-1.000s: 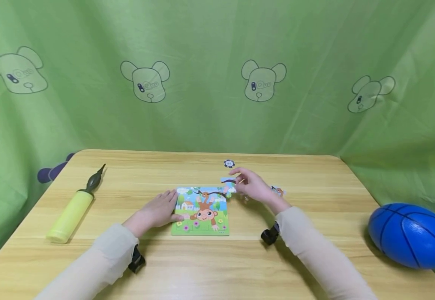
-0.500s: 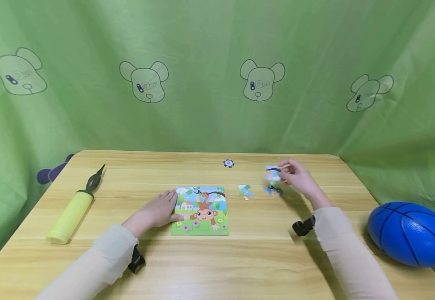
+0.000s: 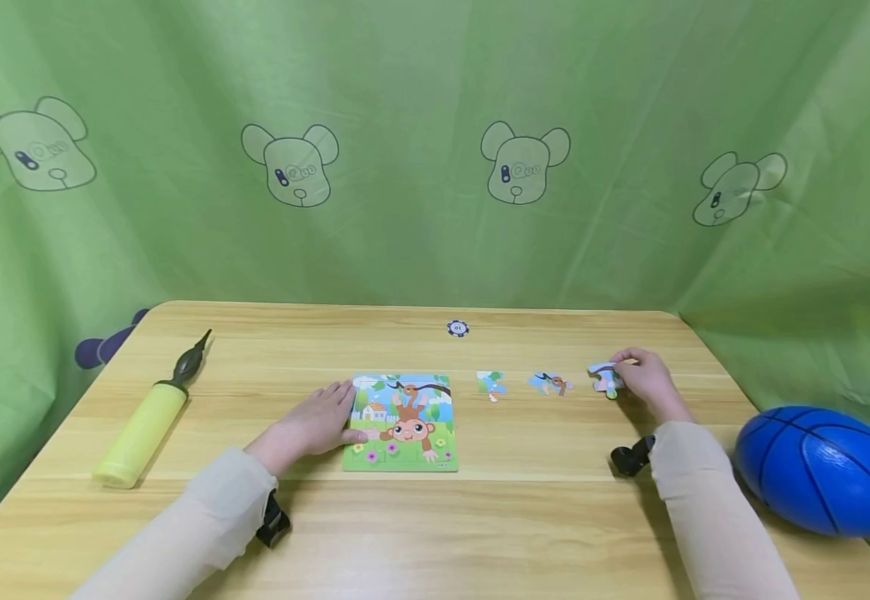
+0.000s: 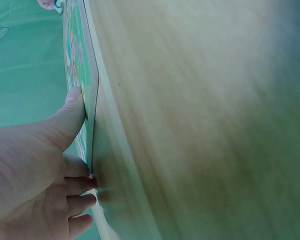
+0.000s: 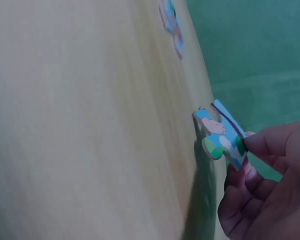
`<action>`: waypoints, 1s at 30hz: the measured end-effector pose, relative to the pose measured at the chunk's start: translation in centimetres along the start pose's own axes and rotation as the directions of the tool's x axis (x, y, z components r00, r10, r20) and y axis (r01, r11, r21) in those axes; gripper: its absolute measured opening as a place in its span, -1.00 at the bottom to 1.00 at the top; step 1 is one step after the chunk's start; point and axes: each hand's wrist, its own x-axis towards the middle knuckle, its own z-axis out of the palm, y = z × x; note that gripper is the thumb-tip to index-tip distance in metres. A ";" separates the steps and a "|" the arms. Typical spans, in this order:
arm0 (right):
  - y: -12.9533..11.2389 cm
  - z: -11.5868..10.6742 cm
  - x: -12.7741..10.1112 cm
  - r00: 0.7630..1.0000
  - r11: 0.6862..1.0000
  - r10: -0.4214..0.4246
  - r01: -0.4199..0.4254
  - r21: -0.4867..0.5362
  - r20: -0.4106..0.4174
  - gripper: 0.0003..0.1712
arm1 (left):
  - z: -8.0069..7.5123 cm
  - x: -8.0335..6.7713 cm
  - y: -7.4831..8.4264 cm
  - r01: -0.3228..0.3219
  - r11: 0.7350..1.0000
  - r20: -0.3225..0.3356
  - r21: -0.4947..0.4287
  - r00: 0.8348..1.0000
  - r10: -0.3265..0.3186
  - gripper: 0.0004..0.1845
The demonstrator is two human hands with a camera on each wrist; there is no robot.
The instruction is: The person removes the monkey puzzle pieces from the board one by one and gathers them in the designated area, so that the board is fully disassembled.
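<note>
— Right hand (image 3: 647, 385) first: what is it doing?

— Its thumb and fingers (image 5: 270, 142) pinch a puzzle piece (image 5: 221, 134) by one edge. It holds the piece low, at the tabletop (image 3: 255, 533), far out on the right. I cannot tell if the piece touches the wood yet.

— And the left hand (image 3: 320, 423)?

— Flat and open, fingers straight. It rests on the table and touches the left edge of the puzzle board (image 3: 403, 422).

— So what step is this?

— Looks like taking pieces out and laying them in a row. Two loose pieces (image 3: 491, 383) (image 3: 550, 383) already lie between the board and the right hand, well apart from each other.

— What comes next, you think?

— Put the piece down flat beside that row and let go. The board should stay held.
</note>
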 end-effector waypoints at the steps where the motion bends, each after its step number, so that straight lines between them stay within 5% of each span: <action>1: 0.3 -0.1 0.1 1.000 1.000 0.009 -0.009 -0.014 0.001 -0.70 | 0.0 0.0 0.0 -0.001 1.000 -0.002 -0.003 1.000 0.001 -0.13; 11: 2.4 -0.9 1.2 0.998 0.988 0.058 -0.053 -0.147 0.030 -0.64 | -0.1 0.0 0.0 -0.004 1.000 -0.005 -0.004 1.000 0.004 -0.14; 30: 2.5 -1.0 1.1 0.996 0.984 0.080 -0.072 -0.165 0.040 -0.64 | 0.0 0.0 0.0 0.005 1.000 0.000 -0.012 1.000 -0.005 -0.14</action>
